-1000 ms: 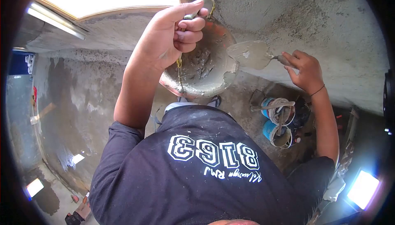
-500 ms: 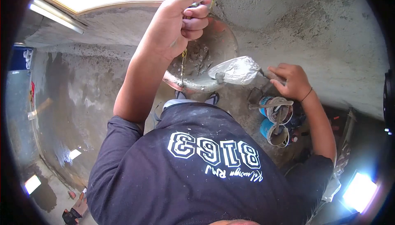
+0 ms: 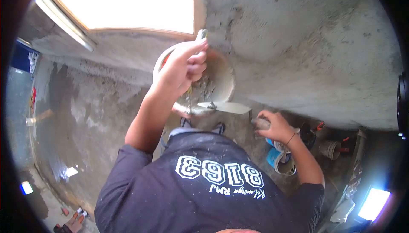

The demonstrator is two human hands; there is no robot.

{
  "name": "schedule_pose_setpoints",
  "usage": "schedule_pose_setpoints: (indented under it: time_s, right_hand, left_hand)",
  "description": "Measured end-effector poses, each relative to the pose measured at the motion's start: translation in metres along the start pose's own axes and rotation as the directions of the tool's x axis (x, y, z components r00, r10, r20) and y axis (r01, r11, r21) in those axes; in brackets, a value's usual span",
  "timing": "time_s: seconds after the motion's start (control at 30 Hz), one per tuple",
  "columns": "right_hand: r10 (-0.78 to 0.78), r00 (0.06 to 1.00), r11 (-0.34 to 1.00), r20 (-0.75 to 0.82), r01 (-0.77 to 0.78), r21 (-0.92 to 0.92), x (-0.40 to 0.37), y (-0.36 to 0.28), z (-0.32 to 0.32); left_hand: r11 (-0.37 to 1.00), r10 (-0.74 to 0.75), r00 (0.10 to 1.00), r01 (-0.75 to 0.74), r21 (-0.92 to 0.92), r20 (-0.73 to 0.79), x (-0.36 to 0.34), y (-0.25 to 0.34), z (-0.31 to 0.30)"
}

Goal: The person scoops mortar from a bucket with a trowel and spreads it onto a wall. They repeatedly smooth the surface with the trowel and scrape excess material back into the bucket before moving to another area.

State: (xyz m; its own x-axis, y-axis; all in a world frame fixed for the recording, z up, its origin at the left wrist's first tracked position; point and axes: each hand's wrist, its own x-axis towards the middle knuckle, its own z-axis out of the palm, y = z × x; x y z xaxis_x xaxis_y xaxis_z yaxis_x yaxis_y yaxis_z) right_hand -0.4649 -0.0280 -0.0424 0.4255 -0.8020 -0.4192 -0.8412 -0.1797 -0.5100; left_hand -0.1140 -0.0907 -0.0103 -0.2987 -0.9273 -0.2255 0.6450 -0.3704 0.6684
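Observation:
My right hand is closed around the handle of a pointed trowel. The blade is turned nearly edge-on, its tip overlapping the near rim of a round basin, with a grey lump near the tip. Wet grey mortar lies inside the basin. My left hand is raised over the basin, fingers curled around a small object with a pale end sticking out past the thumb; what it is I cannot tell. Below this hand hangs a thin strand, partly hidden by the wrist.
A rough plastered wall rises ahead and to the right, beside a bright window opening. Blue buckets stand on the floor below my right forearm, with a pale bucket farther right. My feet are close to the basin.
My right hand has moved left and down in view, and the trowel blade has turned from face-on to edge-on. The white mortar seen on its face is out of view. My left hand sits lower.

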Motion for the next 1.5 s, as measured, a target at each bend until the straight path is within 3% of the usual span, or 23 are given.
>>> schedule_pose_setpoints:
  time_s: [0.1, 0.2, 0.33, 0.47, 0.53, 0.67, 0.83, 1.33, 1.5]
  right_hand:
    - [0.039, 0.999, 0.998, -0.034, -0.037, 0.059, -0.002, 0.008, 0.004]
    - [-0.226, 0.912, 0.973, -0.343, 0.196, -0.120, 0.001, 0.021, 0.005]
    - [-0.296, 0.807, 0.950, -0.511, 0.193, -0.246, 0.015, 0.011, -0.009]
    - [-0.301, 0.753, 0.954, -0.586, 0.233, -0.192, 0.044, -0.014, -0.021]
    - [-0.338, 0.668, 0.924, -0.663, 0.370, -0.098, 0.068, -0.019, -0.017]
    - [-0.255, 0.683, 0.903, -0.684, 0.422, 0.085, 0.105, -0.040, -0.024]
    - [-0.413, 0.571, 0.857, -0.709, 0.506, -0.091, 0.140, -0.052, -0.043]
    - [-0.512, 0.629, 0.855, -0.585, 0.434, -0.283, 0.139, -0.072, -0.124]
    - [-0.480, 0.660, 0.874, -0.578, 0.421, -0.244, 0.134, -0.071, -0.132]
  left_hand:
    - [0.999, 0.040, 0.997, -0.040, 0.009, -0.059, -0.009, 0.005, -0.024]
    - [0.996, 0.013, 0.997, -0.019, -0.082, -0.075, -0.014, 0.005, -0.044]
    - [0.998, 0.031, 0.977, -0.042, -0.047, -0.211, -0.019, -0.006, -0.057]
    - [1.000, 0.010, 0.952, -0.019, -0.024, -0.307, -0.015, -0.022, -0.070]
    - [0.999, -0.020, 0.931, 0.001, -0.051, -0.365, -0.015, -0.027, -0.075]
    - [0.998, -0.014, 0.908, -0.012, -0.059, -0.418, -0.015, -0.032, -0.088]
    - [0.996, -0.006, 0.902, -0.034, -0.086, -0.433, -0.023, -0.031, -0.105]
    - [0.996, -0.051, 0.916, 0.019, -0.083, -0.397, -0.026, -0.045, -0.119]
    - [0.996, -0.067, 0.915, 0.038, -0.080, -0.399, -0.023, -0.044, -0.117]
